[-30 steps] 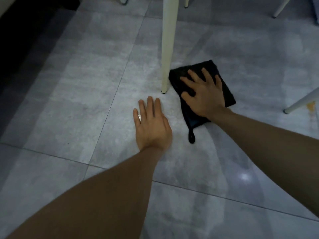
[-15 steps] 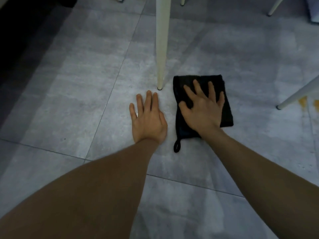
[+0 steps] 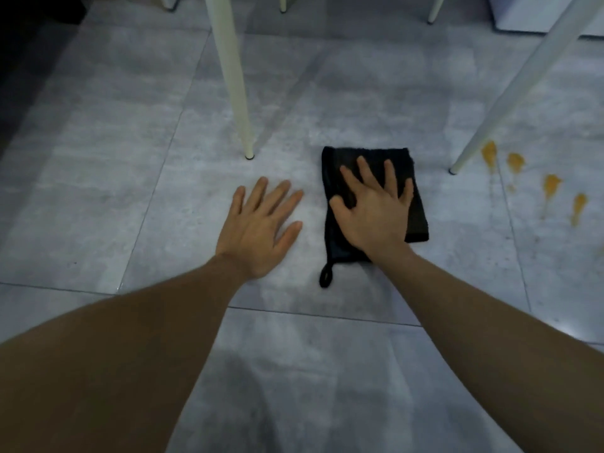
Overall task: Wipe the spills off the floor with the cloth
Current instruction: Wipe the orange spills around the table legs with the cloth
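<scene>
- Head view: since the earlier frame, cloth point(image 3: 376, 165) and right hand point(image 3: 372, 214) have slid rightward from the near chair leg point(image 3: 233, 83).
- Right hand lies spread flat on it; left hand point(image 3: 258, 230) lies flat on bare floor point(image 3: 130, 178), holding nothing.
- Mid-wipe: orange spills point(image 3: 516, 163) remain at right, so next move likely pushes right.

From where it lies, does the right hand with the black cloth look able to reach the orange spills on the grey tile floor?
Probably yes. The right hand presses flat on the black cloth, and the orange spills lie to its right. A slanted white furniture leg stands between, so the cloth must pass on the near side of its foot.
</scene>
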The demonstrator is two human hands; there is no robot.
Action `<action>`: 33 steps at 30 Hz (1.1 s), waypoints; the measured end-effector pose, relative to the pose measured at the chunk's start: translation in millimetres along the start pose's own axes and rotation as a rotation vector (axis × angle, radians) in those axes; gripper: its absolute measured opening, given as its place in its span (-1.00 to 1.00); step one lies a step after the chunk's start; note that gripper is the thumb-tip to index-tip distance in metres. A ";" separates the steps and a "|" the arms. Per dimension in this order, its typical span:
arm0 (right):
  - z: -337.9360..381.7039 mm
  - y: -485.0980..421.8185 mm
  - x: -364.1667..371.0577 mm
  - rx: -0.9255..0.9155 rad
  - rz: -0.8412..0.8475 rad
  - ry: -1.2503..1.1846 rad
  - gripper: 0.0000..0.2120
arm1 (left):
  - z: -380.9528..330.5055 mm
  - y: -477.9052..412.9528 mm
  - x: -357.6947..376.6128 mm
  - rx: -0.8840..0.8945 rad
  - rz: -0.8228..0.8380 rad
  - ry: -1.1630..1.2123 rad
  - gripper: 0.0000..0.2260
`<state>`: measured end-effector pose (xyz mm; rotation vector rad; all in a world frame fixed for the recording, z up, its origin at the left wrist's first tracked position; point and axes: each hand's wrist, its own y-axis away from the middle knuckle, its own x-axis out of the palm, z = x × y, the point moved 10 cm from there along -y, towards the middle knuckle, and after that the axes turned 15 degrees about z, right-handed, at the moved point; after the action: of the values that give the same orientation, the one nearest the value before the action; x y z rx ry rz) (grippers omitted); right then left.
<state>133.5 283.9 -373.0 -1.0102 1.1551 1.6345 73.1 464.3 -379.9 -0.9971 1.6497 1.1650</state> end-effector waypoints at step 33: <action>-156.0 61.7 -27.4 0.260 -0.094 -0.058 -0.39 | -176.2 -93.1 15.6 0.047 0.146 -0.010 -0.45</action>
<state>103.2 116.7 -369.0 -0.8327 1.2256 1.3888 120.4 270.2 -386.0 -0.8518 1.7576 1.2193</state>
